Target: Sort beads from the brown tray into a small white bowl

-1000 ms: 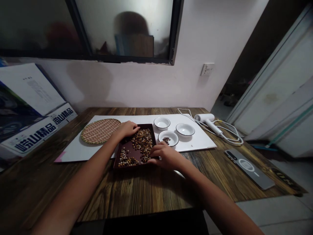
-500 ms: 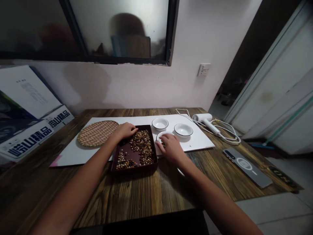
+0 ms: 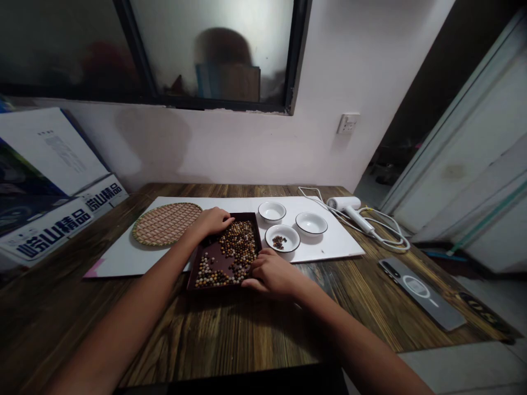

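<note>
A dark red tray holds many small round beads in brown, yellow, black and pale tones. At the tray's far left side, my left hand is closed over the rim, its fingertips just inside. My right hand reaches over the near right corner, thumb and bent fingers apart beside the beads; nothing shows between them. Just beyond it stands a white bowl with a dark rim and a few dark beads inside. Two similar bowls, a back one and a right one, appear without beads.
A round woven mat lies on a white board left of the tray. At right are a white hair dryer with its cord and a grey phone. Printed boxes stand at the left. The wooden table ends at a near edge.
My right hand has moved from above the nearest bowl left and toward me to the tray's corner, uncovering the bowl and its beads. My left hand stays at the tray rim.
</note>
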`<act>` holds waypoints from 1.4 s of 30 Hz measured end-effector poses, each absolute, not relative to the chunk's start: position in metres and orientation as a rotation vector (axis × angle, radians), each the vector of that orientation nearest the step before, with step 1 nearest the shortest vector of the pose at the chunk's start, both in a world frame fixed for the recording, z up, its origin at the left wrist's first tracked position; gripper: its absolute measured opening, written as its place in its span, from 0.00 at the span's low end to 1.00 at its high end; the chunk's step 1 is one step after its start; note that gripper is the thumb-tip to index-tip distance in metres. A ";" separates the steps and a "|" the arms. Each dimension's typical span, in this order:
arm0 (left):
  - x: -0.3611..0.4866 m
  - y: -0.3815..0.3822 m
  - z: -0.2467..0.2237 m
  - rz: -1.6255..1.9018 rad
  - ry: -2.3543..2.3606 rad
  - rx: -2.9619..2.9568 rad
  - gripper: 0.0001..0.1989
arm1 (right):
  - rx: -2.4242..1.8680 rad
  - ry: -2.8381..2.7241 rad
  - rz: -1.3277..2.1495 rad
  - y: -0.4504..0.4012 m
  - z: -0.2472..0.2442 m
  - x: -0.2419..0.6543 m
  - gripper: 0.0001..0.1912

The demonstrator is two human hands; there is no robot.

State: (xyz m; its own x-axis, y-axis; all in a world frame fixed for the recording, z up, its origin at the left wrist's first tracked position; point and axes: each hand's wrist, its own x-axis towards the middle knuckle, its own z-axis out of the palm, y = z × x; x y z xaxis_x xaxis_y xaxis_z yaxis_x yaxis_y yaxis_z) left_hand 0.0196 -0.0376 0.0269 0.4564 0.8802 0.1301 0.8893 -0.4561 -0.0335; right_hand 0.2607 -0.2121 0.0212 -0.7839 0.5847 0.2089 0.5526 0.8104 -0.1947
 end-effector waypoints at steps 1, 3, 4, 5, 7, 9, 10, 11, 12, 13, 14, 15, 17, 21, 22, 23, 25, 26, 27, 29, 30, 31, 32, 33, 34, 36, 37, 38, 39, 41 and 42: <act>0.020 -0.038 0.027 -0.139 -1.585 -2.599 0.26 | -0.873 -2.733 0.187 -0.213 0.022 0.260 0.23; 0.020 -0.038 0.027 -0.141 -1.585 -2.600 0.26 | -0.851 -2.730 0.207 -0.213 0.022 0.259 0.22; 0.020 -0.038 0.028 -0.144 -1.587 -2.600 0.26 | -0.841 -2.730 0.215 -0.214 0.022 0.259 0.21; 0.020 -0.038 0.028 -0.150 -1.591 -2.598 0.26 | -0.835 -2.730 0.223 -0.214 0.021 0.259 0.20; 0.020 -0.038 0.028 -0.153 -1.601 -2.596 0.25 | -0.842 -2.727 0.235 -0.213 0.019 0.258 0.19; 0.020 -0.039 0.029 -0.153 -1.602 -2.598 0.25 | -0.848 -2.718 0.244 -0.212 0.018 0.258 0.20; 0.021 -0.039 0.029 -0.154 -1.601 -2.598 0.25 | -0.845 -2.715 0.245 -0.211 0.017 0.258 0.20; 0.021 -0.039 0.029 -0.152 -1.599 -2.597 0.25 | -0.843 -2.712 0.246 -0.211 0.017 0.258 0.20; 0.021 -0.039 0.029 -0.150 -1.597 -2.594 0.24 | -0.841 -2.710 0.246 -0.211 0.016 0.258 0.20; 0.021 -0.039 0.029 -0.147 -1.596 -2.591 0.24 | -0.838 -2.707 0.246 -0.210 0.016 0.258 0.20; 0.021 -0.040 0.029 -0.148 -1.596 -2.586 0.24 | -0.837 -2.702 0.248 -0.210 0.015 0.258 0.19; 0.021 -0.040 0.029 -0.148 -1.596 -2.583 0.24 | -0.837 -2.697 0.251 -0.210 0.014 0.258 0.19; 0.020 -0.040 0.029 -0.148 -1.597 -2.584 0.24 | -0.832 -2.686 0.260 -0.210 0.013 0.258 0.18; 0.020 -0.041 0.029 -0.152 -1.603 -2.594 0.24 | -0.844 -2.684 0.287 -0.210 0.012 0.258 0.18; 0.020 -0.041 0.029 -0.158 -1.600 -2.595 0.24 | -0.853 -2.689 0.294 -0.211 0.013 0.259 0.18; 0.020 -0.041 0.029 -0.163 -1.597 -2.597 0.23 | -0.858 -2.695 0.298 -0.211 0.013 0.259 0.18; 0.020 -0.041 0.029 -0.165 -1.596 -2.600 0.23 | -0.854 -2.699 0.298 -0.211 0.015 0.259 0.18; 0.020 -0.041 0.029 -0.165 -1.598 -2.601 0.24 | -0.848 -2.699 0.294 -0.212 0.015 0.259 0.18; 0.020 -0.040 0.029 -0.165 -1.604 -2.601 0.24 | -0.844 -2.696 0.288 -0.212 0.015 0.259 0.18; 0.020 -0.040 0.029 -0.172 -1.617 -2.601 0.23 | -0.846 -2.690 0.276 -0.211 0.015 0.260 0.19; 0.020 -0.040 0.029 -0.176 -1.621 -2.603 0.23 | -0.848 -2.689 0.271 -0.211 0.014 0.260 0.19; 0.020 -0.040 0.029 -0.180 -1.624 -2.604 0.24 | -0.848 -2.687 0.268 -0.211 0.014 0.260 0.19; 0.020 -0.040 0.029 -0.181 -1.626 -2.605 0.24 | -0.848 -2.685 0.266 -0.211 0.014 0.260 0.19; 0.020 -0.040 0.029 -0.183 -1.629 -2.603 0.24 | -0.847 -2.682 0.267 -0.212 0.013 0.260 0.19; 0.020 -0.040 0.029 -0.183 -1.631 -2.603 0.24 | -0.845 -2.682 0.270 -0.212 0.013 0.260 0.19; 0.020 -0.041 0.030 -0.185 -1.636 -2.601 0.23 | -0.844 -2.680 0.277 -0.213 0.014 0.260 0.18; 0.020 -0.041 0.030 -0.184 -1.636 -2.601 0.23 | -0.845 -2.679 0.280 -0.213 0.015 0.260 0.18; 0.020 -0.040 0.030 -0.186 -1.632 -2.601 0.23 | -0.848 -2.677 0.281 -0.214 0.015 0.260 0.18; 0.020 -0.040 0.030 -0.189 -1.630 -2.600 0.23 | -0.853 -2.673 0.281 -0.214 0.016 0.260 0.17; 0.019 -0.040 0.029 -0.209 -1.626 -2.602 0.24 | -0.860 -2.663 0.279 -0.215 0.018 0.260 0.17; 0.019 -0.039 0.029 -0.223 -1.622 -2.606 0.24 | -0.858 -2.664 0.277 -0.215 0.018 0.260 0.17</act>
